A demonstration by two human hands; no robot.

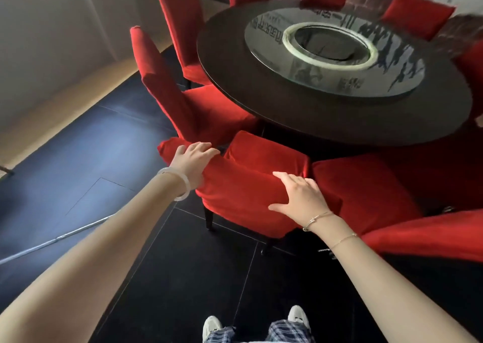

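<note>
A red fabric-covered chair [243, 185] stands in front of me at the edge of a dark round table [287, 112]. My left hand [192, 159] lies over the left end of the chair's backrest top, fingers curled over the far edge. My right hand [300, 196] rests on the right end of the same backrest, fingers spread over the cloth and thumb down the near side. The chair's seat [264, 151] shows beyond the backrest, partly under the table.
More red chairs ring the table: one at left [167, 86], one at right [366, 191], several at the back. A glass turntable [339, 55] sits on the table. A metal pole [52, 242] lies on the dark tiled floor at left. My shoes [256, 324] are below.
</note>
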